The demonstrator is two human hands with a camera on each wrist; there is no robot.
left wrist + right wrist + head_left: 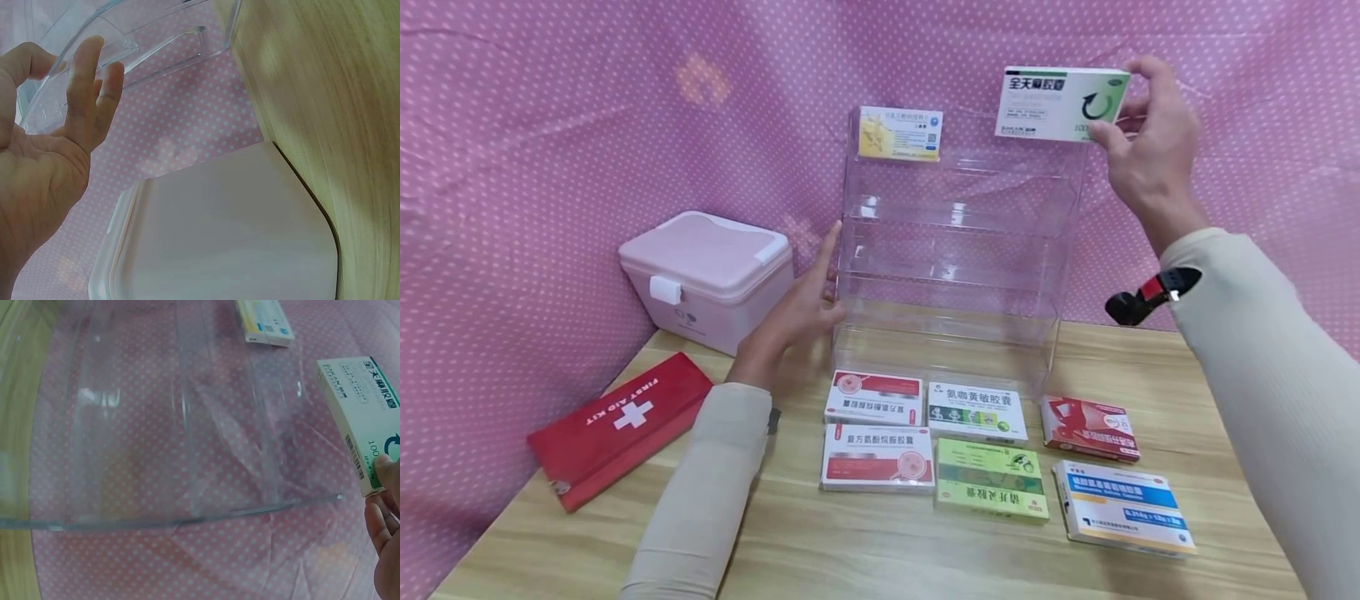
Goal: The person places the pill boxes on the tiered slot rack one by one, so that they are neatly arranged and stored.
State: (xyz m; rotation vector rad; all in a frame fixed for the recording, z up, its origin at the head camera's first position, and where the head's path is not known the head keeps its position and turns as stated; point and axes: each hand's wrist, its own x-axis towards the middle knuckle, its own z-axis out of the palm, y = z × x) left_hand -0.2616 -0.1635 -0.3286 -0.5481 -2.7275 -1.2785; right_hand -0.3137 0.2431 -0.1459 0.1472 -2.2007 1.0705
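Observation:
My right hand [1157, 150] pinches a white and green medicine box [1060, 104] by its right end, thumb in front. The box is held up at the top right of a clear tiered display rack [951, 242]; in the right wrist view, that box [359, 419] is beyond the rack's upper end. My left hand [793, 308] is at the rack's left side, index finger extended along it; in the left wrist view, the fingers [81, 87] are fairly straight beside the clear panel. A yellow and white medicine box [900, 133] stands on the top tier at the left.
Several medicine boxes lie before the rack, including a green one [991, 479], a red one [1092, 427] and a blue and white one [1123, 508]. A pink lidded case [707, 275] and a red first aid pouch [621, 427] are on the left. Dotted pink cloth hangs behind.

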